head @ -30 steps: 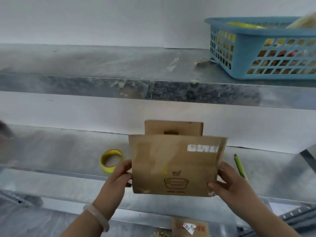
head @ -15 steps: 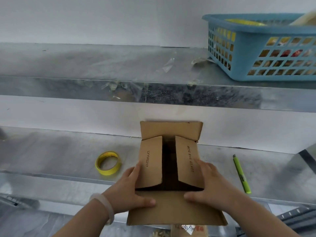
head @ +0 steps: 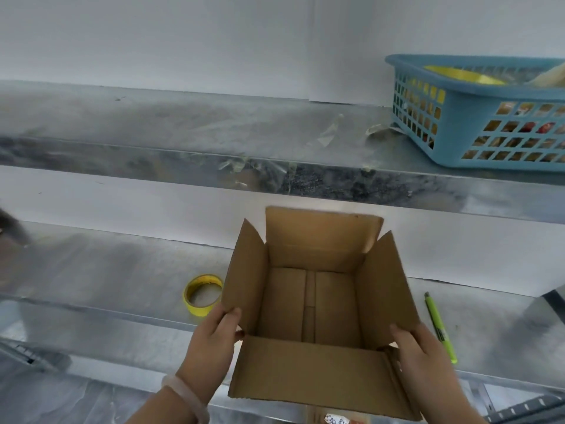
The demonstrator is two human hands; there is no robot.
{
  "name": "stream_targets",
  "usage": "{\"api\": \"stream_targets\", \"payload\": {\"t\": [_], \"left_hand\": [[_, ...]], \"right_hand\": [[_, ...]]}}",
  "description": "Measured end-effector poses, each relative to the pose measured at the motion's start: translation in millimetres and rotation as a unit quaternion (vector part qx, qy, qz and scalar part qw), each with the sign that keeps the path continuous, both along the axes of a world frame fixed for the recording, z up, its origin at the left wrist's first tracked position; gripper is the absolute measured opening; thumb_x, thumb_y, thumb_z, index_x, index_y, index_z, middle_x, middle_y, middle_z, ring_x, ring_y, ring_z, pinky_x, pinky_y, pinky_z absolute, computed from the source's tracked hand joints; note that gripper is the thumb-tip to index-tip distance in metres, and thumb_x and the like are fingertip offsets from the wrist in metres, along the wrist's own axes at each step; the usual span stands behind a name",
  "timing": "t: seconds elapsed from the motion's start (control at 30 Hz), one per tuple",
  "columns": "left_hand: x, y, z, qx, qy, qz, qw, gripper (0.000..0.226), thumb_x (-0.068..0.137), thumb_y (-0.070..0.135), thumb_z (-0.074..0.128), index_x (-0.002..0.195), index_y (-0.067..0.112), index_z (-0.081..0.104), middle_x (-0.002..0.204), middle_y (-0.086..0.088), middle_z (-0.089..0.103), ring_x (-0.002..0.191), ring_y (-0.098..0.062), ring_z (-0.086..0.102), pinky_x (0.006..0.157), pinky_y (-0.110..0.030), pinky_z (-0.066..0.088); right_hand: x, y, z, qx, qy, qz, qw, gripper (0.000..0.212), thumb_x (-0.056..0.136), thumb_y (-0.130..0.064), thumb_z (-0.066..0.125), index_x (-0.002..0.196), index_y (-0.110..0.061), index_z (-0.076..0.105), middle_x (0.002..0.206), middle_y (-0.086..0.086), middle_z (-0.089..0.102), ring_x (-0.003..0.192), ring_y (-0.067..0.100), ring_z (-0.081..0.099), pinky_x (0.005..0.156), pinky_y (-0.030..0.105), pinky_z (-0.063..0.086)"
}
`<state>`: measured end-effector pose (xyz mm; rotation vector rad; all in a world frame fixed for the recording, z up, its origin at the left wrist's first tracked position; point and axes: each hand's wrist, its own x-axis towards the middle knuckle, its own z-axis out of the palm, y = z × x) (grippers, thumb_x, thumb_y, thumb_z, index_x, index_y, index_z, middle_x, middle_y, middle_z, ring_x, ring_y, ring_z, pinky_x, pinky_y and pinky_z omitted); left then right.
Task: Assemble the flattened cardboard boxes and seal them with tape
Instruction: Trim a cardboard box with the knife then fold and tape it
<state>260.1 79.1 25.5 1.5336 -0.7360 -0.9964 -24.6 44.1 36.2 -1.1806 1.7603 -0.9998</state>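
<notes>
A small brown cardboard box (head: 315, 304) stands upright on the metal shelf (head: 91, 276), its mouth facing me and all its top flaps spread outward. A strip of tape runs along the seam of its closed bottom. My left hand (head: 214, 341) grips the lower edge of the left flap. My right hand (head: 419, 353) holds the box's right side at the base of the right flap. A roll of yellow tape (head: 202, 294) lies flat on the shelf just left of the box.
A green pen-like tool (head: 440, 327) lies on the shelf to the right of the box. On the upper shelf (head: 183, 160) a blue plastic basket (head: 477, 114) with goods sits at the right. Bits of clear tape stick to that shelf's front edge. Another cardboard piece (head: 333, 419) shows below.
The box was held up with its taped bottom toward me, then turned over; the two inner flaps that lay folded in are now spread open, showing the inside.
</notes>
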Motion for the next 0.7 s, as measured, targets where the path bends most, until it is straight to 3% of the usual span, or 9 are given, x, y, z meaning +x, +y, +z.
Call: {"api": "stream_targets", "payload": {"t": [0.07,0.13,0.3,0.43,0.6,0.7], "left_hand": [[13.2,6.6,11.9,-0.018,0.011,0.018,1.000,0.021,0.098,0.025,0.050,0.092,0.036,0.067,0.085,0.019,0.071,0.082,-0.012,0.070,0.058,-0.017,0.052],[32.6,15.6,26.2,-0.025,0.033,0.024,0.999,0.017,0.095,0.035,0.052,0.093,0.035,0.069,0.089,0.016,0.072,0.082,-0.012,0.071,0.061,-0.022,0.054],[100.1,51.7,45.8,-0.054,0.061,0.040,0.996,0.017,0.084,0.044,0.062,0.091,0.034,0.075,0.095,0.004,0.074,0.087,-0.015,0.072,0.067,-0.030,0.056],[180.1,92.8,53.8,-0.044,0.058,0.042,0.996,0.046,0.062,0.055,0.069,0.101,0.031,0.074,0.109,0.005,0.072,0.100,-0.014,0.068,0.087,-0.037,0.053],[295.3,138.9,55.6,-0.041,0.055,0.084,0.994,0.047,0.067,0.051,0.067,0.106,0.024,0.073,0.108,0.002,0.072,0.100,-0.014,0.069,0.083,-0.035,0.056],[361.8,157.7,55.2,-0.057,0.062,0.085,0.993,0.040,0.079,0.043,0.062,0.111,0.020,0.071,0.113,0.001,0.071,0.106,-0.015,0.066,0.088,-0.034,0.054]], "right_hand": [[6.2,12.2,10.0,-0.020,-0.059,-0.027,0.998,0.017,0.092,-0.016,0.060,0.082,-0.026,0.068,0.072,-0.010,0.072,0.081,0.023,0.068,0.073,0.039,0.052],[20.8,23.2,19.4,-0.040,-0.099,-0.047,0.993,0.020,0.091,-0.011,0.060,0.082,-0.026,0.068,0.070,-0.016,0.072,0.080,0.025,0.069,0.071,0.035,0.052],[95.2,45.6,31.6,-0.041,-0.132,-0.036,0.990,0.016,0.088,-0.011,0.065,0.089,-0.027,0.066,0.073,-0.011,0.072,0.086,0.028,0.069,0.087,0.047,0.053],[179.8,62.4,34.6,-0.042,-0.160,-0.001,0.986,0.019,0.089,-0.013,0.066,0.102,-0.027,0.065,0.085,-0.015,0.070,0.089,0.027,0.068,0.089,0.047,0.052],[303.4,78.1,28.9,-0.004,-0.175,0.057,0.983,0.014,0.088,-0.020,0.066,0.085,-0.034,0.066,0.077,-0.016,0.071,0.080,0.021,0.069,0.073,0.032,0.052],[377.6,83.0,24.1,0.023,-0.180,0.103,0.978,0.008,0.088,-0.026,0.065,0.081,-0.030,0.065,0.089,-0.004,0.071,0.085,0.023,0.068,0.081,0.041,0.053]]}}
